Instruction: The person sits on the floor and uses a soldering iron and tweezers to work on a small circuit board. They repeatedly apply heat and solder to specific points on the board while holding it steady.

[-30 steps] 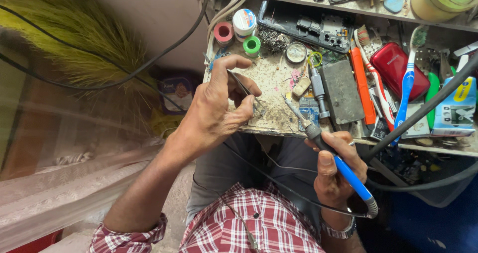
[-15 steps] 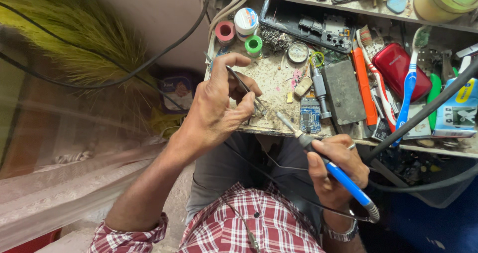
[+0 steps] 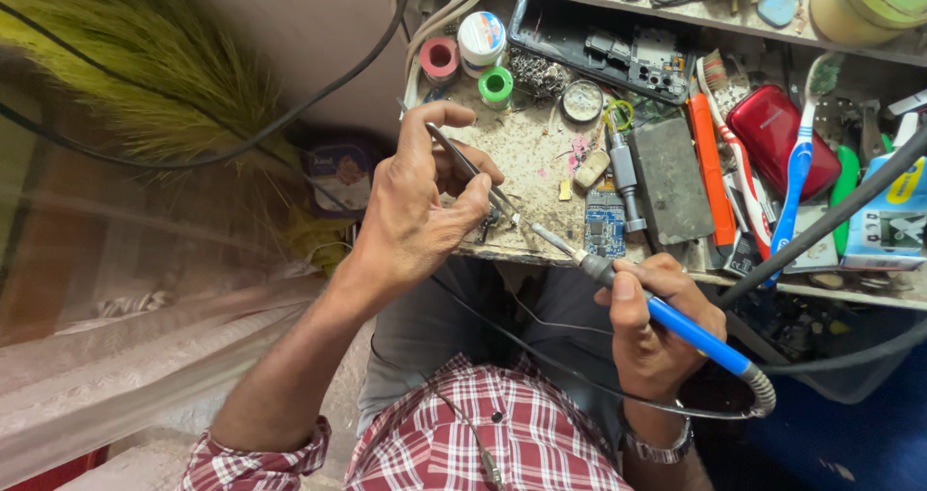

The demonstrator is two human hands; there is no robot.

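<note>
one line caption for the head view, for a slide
Left hand holds thin metal tweezers beside the blue-handled soldering iron gripped by the right hand.

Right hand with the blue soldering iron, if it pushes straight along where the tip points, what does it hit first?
Probably the tweezers' tip held by the left hand, just ahead of the soldering iron in the right hand; depth is unclear.

Shiny metal tweezers point(image 3: 463, 168), glossy blue plastic soldering iron point(image 3: 676, 322), rough worktop point(image 3: 531, 153).
</note>
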